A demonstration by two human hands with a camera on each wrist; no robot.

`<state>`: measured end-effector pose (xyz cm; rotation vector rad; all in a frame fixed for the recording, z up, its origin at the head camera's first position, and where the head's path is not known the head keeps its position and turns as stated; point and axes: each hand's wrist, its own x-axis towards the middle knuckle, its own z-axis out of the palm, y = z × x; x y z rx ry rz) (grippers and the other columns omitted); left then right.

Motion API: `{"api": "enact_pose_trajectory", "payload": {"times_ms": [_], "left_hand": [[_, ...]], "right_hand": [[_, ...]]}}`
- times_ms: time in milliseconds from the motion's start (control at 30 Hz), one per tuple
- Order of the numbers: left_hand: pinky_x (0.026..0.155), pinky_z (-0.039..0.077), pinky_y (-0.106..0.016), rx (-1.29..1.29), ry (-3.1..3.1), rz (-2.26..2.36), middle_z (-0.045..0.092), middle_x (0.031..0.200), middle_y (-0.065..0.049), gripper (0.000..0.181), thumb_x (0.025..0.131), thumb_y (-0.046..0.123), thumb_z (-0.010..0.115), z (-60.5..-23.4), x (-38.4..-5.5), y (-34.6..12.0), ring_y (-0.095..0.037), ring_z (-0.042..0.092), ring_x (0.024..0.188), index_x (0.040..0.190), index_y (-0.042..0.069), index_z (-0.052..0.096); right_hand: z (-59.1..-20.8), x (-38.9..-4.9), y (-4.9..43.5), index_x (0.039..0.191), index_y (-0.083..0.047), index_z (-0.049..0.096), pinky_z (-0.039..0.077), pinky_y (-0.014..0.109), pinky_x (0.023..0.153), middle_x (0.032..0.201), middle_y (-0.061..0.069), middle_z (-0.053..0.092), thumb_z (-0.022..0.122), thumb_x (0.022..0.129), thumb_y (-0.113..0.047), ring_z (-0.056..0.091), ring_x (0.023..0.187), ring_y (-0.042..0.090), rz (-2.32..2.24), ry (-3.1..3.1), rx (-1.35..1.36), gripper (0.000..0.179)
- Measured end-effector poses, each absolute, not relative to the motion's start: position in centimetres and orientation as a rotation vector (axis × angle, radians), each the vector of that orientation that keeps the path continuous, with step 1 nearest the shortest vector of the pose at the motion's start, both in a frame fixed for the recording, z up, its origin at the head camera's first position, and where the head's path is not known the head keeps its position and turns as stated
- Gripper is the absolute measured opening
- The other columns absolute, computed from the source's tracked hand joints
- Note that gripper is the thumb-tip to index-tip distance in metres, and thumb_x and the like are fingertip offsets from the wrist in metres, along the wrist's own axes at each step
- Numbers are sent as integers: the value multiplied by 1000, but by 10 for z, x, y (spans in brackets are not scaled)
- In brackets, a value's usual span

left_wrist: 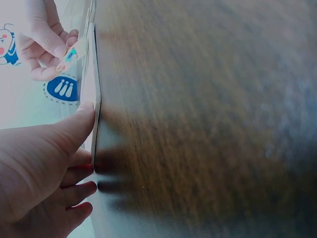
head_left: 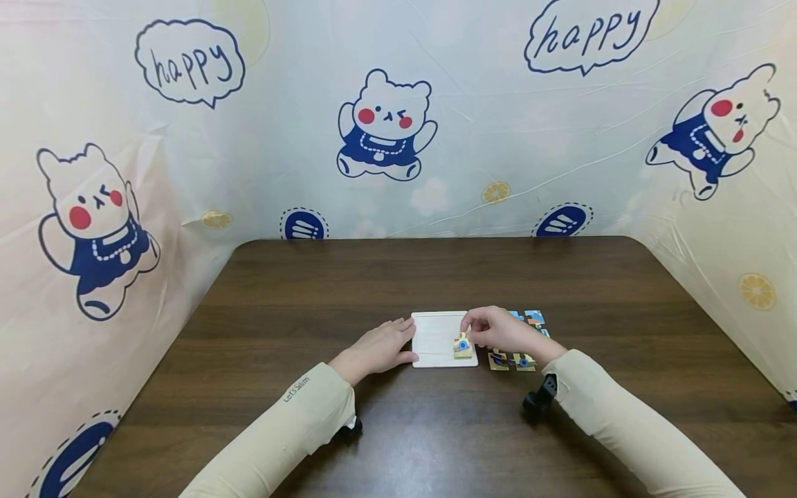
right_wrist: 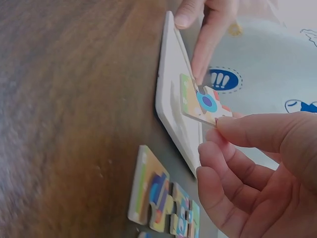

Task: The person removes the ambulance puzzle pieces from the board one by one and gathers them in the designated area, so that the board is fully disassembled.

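Note:
A puzzle piece (head_left: 462,346) with a blue round shape on it is pinched between the thumb and fingers of my right hand (head_left: 506,330). It hangs tilted over the right part of a white puzzle tray (head_left: 431,339); in the right wrist view the piece (right_wrist: 202,101) overlaps the tray's inside. My left hand (head_left: 382,346) rests at the tray's left edge, fingers relaxed and extended. In the left wrist view its thumb (left_wrist: 81,121) lies against the tray's rim, with the other fingers spread beside it.
Several loose puzzle pieces (head_left: 534,317) lie on the brown wooden table (head_left: 299,297) right of the tray, partly hidden by the right hand. A printed cloth (head_left: 274,152) hangs behind and around the table.

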<state>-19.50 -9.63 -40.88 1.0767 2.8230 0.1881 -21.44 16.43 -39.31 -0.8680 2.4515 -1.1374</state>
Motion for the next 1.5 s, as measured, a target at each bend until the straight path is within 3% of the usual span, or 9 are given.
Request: {"api": "enact_pose_trajectory", "payload": {"times_ms": [667, 900, 1200, 1500], "left_hand": [[102, 31, -43, 1112, 2830, 201, 42, 135, -22, 51, 91, 32, 59, -408, -194, -97, -36, 38, 125, 125, -4, 48], [101, 32, -44, 1121, 2841, 203, 43, 134, -24, 51, 90, 31, 60, -410, -194, -97, -37, 40, 124, 124, -5, 49], [102, 31, -43, 1100, 2837, 197, 42, 135, -22, 53, 90, 32, 59, -408, -193, -97, -36, 38, 125, 127, -5, 47], [102, 31, -44, 1096, 2829, 204, 42, 135, -23, 53, 90, 31, 60, -408, -194, -96, -37, 38, 125, 126, -6, 47]], "right_hand": [[-379, -218, 198, 98, 0, 60, 43, 29, 49, 69, 8, 54, 57, 86, 2, 51, 58, 20, -1140, 2494, -719, 13], [-378, -219, 214, 98, -6, 60, 33, 22, 34, 72, 6, 58, 58, 86, -3, 41, 44, 14, -1090, 2514, -605, 12], [-382, -217, 236, 98, -1, 60, 40, 29, 43, 66, 6, 53, 58, 86, -1, 47, 51, 24, -1136, 2471, -572, 13], [-383, -211, 262, 98, 2, 57, 46, 35, 52, 69, 7, 53, 56, 87, 1, 50, 62, 22, -1144, 2424, -543, 11]]}}
